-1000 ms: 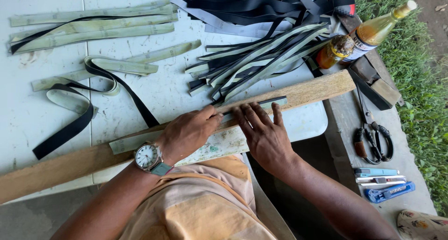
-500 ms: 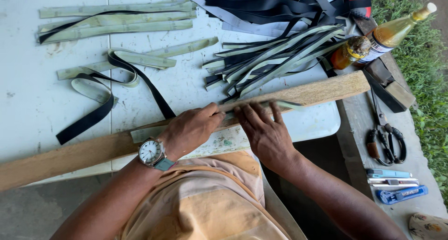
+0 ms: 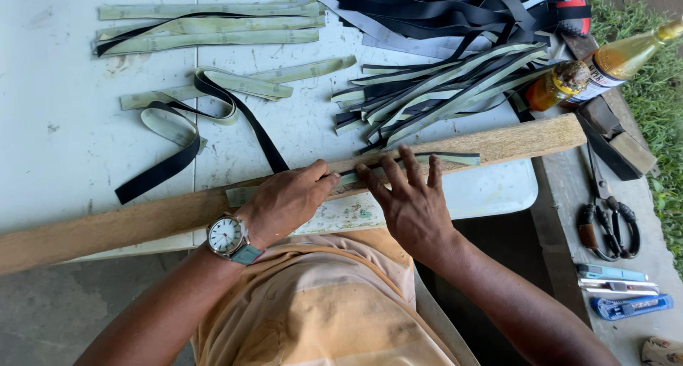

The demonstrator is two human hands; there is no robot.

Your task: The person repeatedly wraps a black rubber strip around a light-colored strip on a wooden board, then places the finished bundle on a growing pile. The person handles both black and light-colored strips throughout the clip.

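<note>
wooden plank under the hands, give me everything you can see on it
The wooden plank is long, flat, pale brown, rough-grained and worn. It lies slanted across the white table, its right end higher in frame. A pale green strip lies along it, pressed down by the left hand and right hand. A black strap crosses it.

One head-worn view looks steeply down, close over the white table (image 3: 85, 110) and wooden plank (image 3: 519, 140)

Soft, even daylight fills the frame with no glare and only faint shadows under the strips on the white table (image 3: 64, 124), the view stays sharp throughout, and the long wooden plank (image 3: 498, 142) bows slightly from wide-angle distortion.
</note>
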